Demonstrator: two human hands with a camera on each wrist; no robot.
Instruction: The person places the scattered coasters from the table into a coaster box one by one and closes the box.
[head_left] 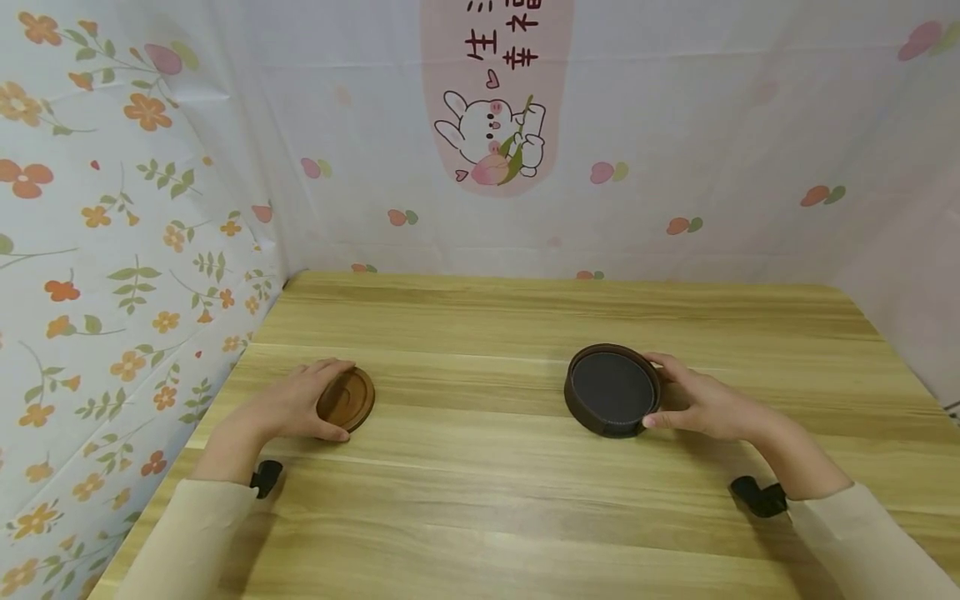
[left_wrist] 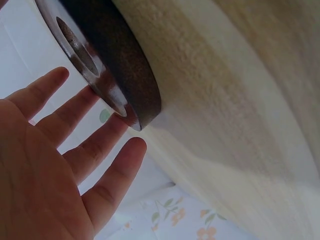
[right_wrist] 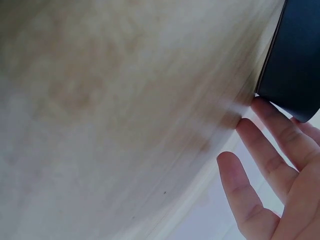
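My left hand (head_left: 300,404) spans a round brown wooden coaster (head_left: 358,400) on the left side of the table, fingers past its far edge, thumb at the near edge. In the left wrist view the fingers (left_wrist: 95,145) are spread and nearly straight, with tips right at the rim of the coaster (left_wrist: 132,70). At the right, a round dark holder (head_left: 611,390) stands upright with a flat black disc inside. My right hand (head_left: 708,406) holds its right side between thumb and forefinger. In the right wrist view, fingertips meet the lower edge of the holder (right_wrist: 292,60); the other fingers extend freely.
Both things stand on a light wood-grain table (head_left: 472,500). Patterned white cloth (head_left: 360,167) hangs behind the far edge, and flowered cloth (head_left: 135,292) closes in the left side. Dark wrist mounts (head_left: 759,497) sit below my wrists.
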